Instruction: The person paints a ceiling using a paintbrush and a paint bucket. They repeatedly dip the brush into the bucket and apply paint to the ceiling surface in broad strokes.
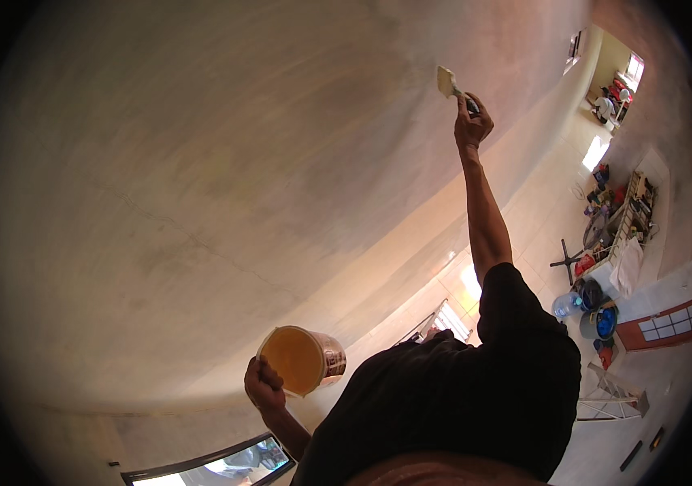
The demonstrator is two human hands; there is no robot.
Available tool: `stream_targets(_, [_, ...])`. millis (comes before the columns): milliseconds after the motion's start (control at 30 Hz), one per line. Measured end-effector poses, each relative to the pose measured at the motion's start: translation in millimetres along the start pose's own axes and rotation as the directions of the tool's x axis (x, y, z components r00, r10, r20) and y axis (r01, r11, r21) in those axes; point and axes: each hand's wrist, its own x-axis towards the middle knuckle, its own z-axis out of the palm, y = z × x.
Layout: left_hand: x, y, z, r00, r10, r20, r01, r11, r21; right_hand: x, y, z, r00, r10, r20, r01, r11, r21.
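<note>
High up, my right hand (pixel 474 125) grips the handle of a paintbrush (pixel 446 82) with pale bristles. The bristles lie over the large pale wall (pixel 224 154), but I cannot tell whether they touch it. My right arm is stretched far out. Lower and to the left, my left hand (pixel 265 385) holds a paint bucket (pixel 291 361) by its rim. The bucket is tilted and shows a yellowish inside; its outer side carries a printed label. How much paint is in it I cannot make out.
A window (pixel 224 470) is at the lower left. Down on the right, a tiled floor (pixel 534 235) runs past a cluttered rack (pixel 636 215), a clear water bottle (pixel 566 304), a tub (pixel 601 322) and a reddish-brown framed door (pixel 670 324). A thin crack crosses the wall.
</note>
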Motion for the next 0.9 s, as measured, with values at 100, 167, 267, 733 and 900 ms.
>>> stream_targets(100, [2.4,-2.5,-2.8,0.999,0.000,0.035,0.001,1.000,-0.020,-41.2,-13.0,6.6,0.998,-0.053,0.044,0.059,0.989,-0.133])
stream_targets(167, [4.5,-3.5,-2.8,0.998,-0.010,0.065,0.012,1.000,-0.023,-108.0,-35.5,11.7,0.964,-0.230,0.137,0.258,0.933,-0.249])
stream_targets(267, [3.3,-2.1,-4.1,0.997,-0.037,0.063,0.040,0.998,-0.040,-219.2,-113.7,12.8,0.888,-0.376,0.264,0.371,0.926,0.072])
stream_targets(733, [4.1,0.3,-1.2,0.997,-0.057,-0.044,0.059,0.998,0.032,-229.9,-103.5,25.6,0.757,-0.153,0.635,-0.080,0.943,0.323])
stream_targets(900, [3.6,-1.6,-3.9,0.999,-0.049,-0.001,0.049,0.998,0.033,-92.5,-20.7,1.6,0.923,0.027,0.384,-0.157,0.938,0.311])
